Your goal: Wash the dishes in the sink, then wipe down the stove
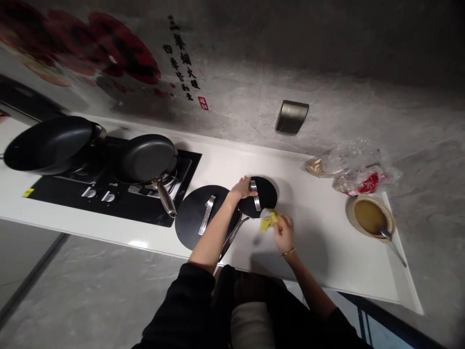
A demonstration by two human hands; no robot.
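Observation:
My left hand (242, 188) grips the metal handle of a small black lid (267, 194) that rests on the white counter (312, 232). My right hand (283, 232) is closed on a yellow cloth (268, 222) at the near edge of that lid. A larger black lid (194, 218) with a metal handle lies just to the left, partly under my left forearm. A pan's long metal handle (232, 235) sticks out below the small lid.
A black stove (109, 194) at the left carries two dark pans (147, 157) (49, 143). At the right stand a bowl of brown liquid with a spoon (370, 217) and plastic bags (354, 167). A metal fitting (291, 116) is on the wall.

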